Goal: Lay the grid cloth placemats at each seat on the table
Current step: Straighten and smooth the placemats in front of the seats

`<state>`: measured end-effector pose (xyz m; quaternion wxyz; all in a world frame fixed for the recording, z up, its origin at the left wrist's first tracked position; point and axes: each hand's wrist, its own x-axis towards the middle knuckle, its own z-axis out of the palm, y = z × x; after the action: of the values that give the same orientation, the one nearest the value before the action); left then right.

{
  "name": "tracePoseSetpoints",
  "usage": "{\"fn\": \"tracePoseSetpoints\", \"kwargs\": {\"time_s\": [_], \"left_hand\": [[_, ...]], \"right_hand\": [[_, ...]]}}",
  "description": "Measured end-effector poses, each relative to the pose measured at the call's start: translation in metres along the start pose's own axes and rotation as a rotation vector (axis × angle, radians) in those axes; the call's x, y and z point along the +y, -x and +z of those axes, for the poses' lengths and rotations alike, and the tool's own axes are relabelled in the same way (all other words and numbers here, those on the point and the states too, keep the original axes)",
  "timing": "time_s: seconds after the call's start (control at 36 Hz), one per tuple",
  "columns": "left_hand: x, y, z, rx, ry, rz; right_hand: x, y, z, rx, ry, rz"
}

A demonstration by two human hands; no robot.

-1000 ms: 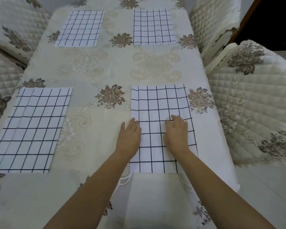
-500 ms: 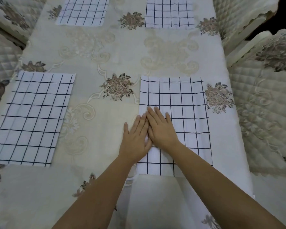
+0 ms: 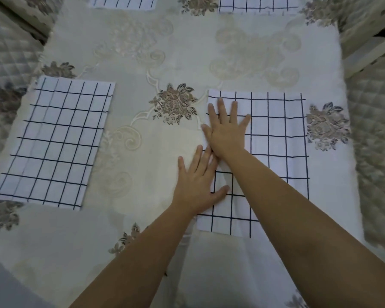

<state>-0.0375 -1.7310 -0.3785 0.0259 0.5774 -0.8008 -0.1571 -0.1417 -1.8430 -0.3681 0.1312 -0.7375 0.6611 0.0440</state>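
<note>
1. the near right placemat (image 3: 276,141) lies flat on the desk (image 3: 327,70) at the near right seat, its near edge close to the desk's near edge. three more are down: the near left placemat (image 3: 53,143), the far left placemat (image 3: 122,2) and the far right placemat (image 3: 258,5). the top of the view cuts off the two far ones.
2. both hands lie flat and grip nothing. the right hand (image 3: 228,132) presses the far left part of the near right placemat, its fingers (image 3: 222,110) straight and spread. the left hand (image 3: 198,185) lies just nearer, across the mat's left edge, with its thumb on the mat and its outer side on the tablecloth (image 3: 142,152).
3. we judge the mat thin, light and limp, and faint creases show beside the left hand. it should wrinkle or slide rather than keep its shape. we would take it by pinching two corners, or shift it with flat palms stroking outward.
4. the cream embroidered tablecloth is soft too, with a brown flower (image 3: 176,103) between the two near mats. we think a hard push could bunch it under the mat.
5. quilted chair covers (image 3: 378,152) with the same flowers stand close at the left and right sides, and the light is dim and bluish.
</note>
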Motion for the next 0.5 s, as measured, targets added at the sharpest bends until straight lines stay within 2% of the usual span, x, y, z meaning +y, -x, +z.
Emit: {"fn": "tracePoseSetpoints", "kwargs": {"time_s": [0.14,0.22,0.5], "left_hand": [[-0.001,0.001,0.001,0.05,0.01,0.006],[-0.001,0.0,0.002,0.071,-0.022,0.013],[0.0,0.0,0.004,0.105,-0.072,0.018]], "right_hand": [[0.004,-0.008,-0.003,0.021,0.016,-0.179],[0.012,-0.01,-0.004,0.016,-0.017,-0.204],[0.072,0.0,-0.009,0.057,-0.084,0.045]]}}
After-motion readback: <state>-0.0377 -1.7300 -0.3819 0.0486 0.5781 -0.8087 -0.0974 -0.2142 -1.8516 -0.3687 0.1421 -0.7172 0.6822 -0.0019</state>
